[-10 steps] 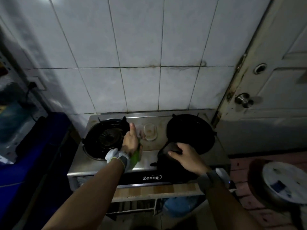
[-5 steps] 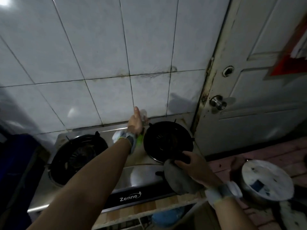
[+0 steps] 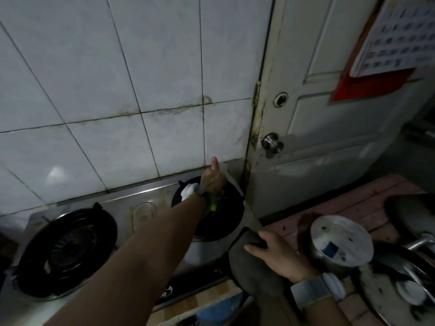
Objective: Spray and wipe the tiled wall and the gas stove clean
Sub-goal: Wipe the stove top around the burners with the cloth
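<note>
Since grime streaks the tiled wall [image 3: 164,78] above the left hand [image 3: 213,182] — gripping a green-and-white sprayer [image 3: 188,190], forefinger raised — and the gas stove [image 3: 143,212] below looks smeared, most work likely remains; the right hand [image 3: 280,257] clutches a cloth [image 3: 254,271].

Stove [image 3: 146,215] stands before tiled wall [image 3: 117,78], door [image 3: 329,137] to its right.

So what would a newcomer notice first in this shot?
Probably the left hand, stretched over the right burner of the gas stove, index finger raised against the tiled wall beside the door frame. Next come the brown grime streaks along a grout line higher up that wall. Then the right hand, gripping a dark cloth at the stove's front right corner.
</note>
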Demonstrator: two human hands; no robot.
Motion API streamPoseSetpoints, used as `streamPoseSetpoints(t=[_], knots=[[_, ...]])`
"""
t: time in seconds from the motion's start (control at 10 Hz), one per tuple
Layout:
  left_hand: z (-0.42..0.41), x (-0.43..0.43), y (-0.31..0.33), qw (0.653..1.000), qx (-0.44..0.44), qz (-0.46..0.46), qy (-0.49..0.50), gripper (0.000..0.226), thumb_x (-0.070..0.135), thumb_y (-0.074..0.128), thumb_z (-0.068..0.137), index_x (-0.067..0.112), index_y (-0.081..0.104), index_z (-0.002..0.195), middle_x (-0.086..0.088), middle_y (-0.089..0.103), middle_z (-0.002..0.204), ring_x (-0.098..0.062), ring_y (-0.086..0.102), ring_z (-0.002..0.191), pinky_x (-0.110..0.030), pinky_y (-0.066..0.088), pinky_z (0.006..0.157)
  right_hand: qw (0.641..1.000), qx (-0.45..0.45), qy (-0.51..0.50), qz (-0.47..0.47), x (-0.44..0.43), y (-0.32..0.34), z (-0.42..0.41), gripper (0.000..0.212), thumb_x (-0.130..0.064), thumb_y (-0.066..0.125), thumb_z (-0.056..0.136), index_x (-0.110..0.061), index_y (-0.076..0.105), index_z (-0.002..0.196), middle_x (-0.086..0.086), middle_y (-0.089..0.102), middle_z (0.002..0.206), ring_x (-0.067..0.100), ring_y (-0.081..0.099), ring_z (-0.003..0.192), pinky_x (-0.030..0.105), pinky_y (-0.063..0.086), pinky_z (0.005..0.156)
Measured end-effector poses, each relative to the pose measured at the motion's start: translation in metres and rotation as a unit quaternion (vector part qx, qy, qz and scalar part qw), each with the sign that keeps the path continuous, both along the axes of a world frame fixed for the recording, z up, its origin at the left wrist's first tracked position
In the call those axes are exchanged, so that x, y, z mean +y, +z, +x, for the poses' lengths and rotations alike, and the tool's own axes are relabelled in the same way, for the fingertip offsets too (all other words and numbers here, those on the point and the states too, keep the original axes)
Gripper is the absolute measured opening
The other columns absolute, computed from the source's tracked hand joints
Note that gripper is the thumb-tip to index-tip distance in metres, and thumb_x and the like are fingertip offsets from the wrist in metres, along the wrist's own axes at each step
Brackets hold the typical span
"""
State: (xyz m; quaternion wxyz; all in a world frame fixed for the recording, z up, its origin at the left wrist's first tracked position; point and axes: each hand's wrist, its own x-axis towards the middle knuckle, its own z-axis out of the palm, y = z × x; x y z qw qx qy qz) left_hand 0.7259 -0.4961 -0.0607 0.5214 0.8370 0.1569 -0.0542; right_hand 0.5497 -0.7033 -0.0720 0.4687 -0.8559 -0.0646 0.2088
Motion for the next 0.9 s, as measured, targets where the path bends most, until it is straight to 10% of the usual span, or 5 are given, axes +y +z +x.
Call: streamPoseSetpoints(t=[0.1, 0.3, 0.5, 0.7, 0.9], knots=[[-0.062, -0.014, 0.031, 0.997, 0.031, 0.003, -0.07, 0.07, 0.051, 0.023, 0.104, -0.009, 0.048, 0.132, -0.006, 0.053, 0.074, -0.009, 0.046, 0.055, -0.031, 0.047, 0.059, 1.0, 0.012, 0.008, -0.015, -0.006, -0.001, -0.008, 0.045, -0.065, 0.063, 0.077, -0.023, 0.067, 0.092, -0.004, 0.072, 0.091, 0.008, 0.068, 0.089, 0.044, 0.056, 0.084], [-0.121, -0.013, -0.018, 0.981, 0.006, 0.062, -0.185, 0.138, 0.097, -0.006, 0.061, -0.01, 0.051, 0.126, -0.031, 0.061, 0.112, -0.046, 0.059, 0.099, -0.053, 0.046, 0.091, 0.998, 0.032, 0.033, -0.048, -0.005, -0.006, -0.02, 0.047, -0.067, 0.066, 0.071, -0.03, 0.073, 0.098, -0.011, 0.074, 0.097, 0.003, 0.068, 0.092, 0.039, 0.054, 0.088], [-0.178, 0.058, -0.022, 0.997, 0.035, -0.052, 0.047, 0.105, 0.084, 0.019, 0.081, 0.001, 0.048, 0.137, -0.029, 0.059, 0.126, -0.049, 0.057, 0.114, -0.059, 0.047, 0.098, 0.998, 0.041, 0.039, -0.016, 0.044, 0.015, -0.026, 0.009, -0.032, 0.073, 0.087, -0.028, 0.069, 0.094, -0.014, 0.072, 0.088, -0.003, 0.067, 0.08, 0.013, 0.048, 0.066], [-0.227, 0.172, -0.03, 0.984, 0.005, 0.05, 0.172, 0.092, 0.069, 0.004, 0.092, 0.007, 0.054, 0.137, -0.027, 0.064, 0.117, -0.041, 0.061, 0.108, -0.043, 0.047, 0.097, 0.994, 0.026, 0.109, 0.005, 0.113, 0.023, -0.027, 0.042, -0.045, 0.074, 0.081, -0.006, 0.067, 0.095, 0.003, 0.072, 0.089, 0.017, 0.069, 0.087, 0.034, 0.05, 0.079], [-0.288, 0.249, -0.053, 0.967, 0.009, -0.091, 0.236, 0.11, 0.097, 0.007, 0.07, 0.009, 0.071, 0.083, -0.025, 0.07, 0.08, -0.043, 0.068, 0.075, -0.051, 0.056, 0.075, 0.989, 0.006, 0.148, 0.012, 0.187, 0.039, -0.051, 0.022, -0.04, 0.071, 0.087, -0.021, 0.07, 0.098, -0.004, 0.073, 0.092, 0.002, 0.068, 0.083, 0.033, 0.054, 0.081]])
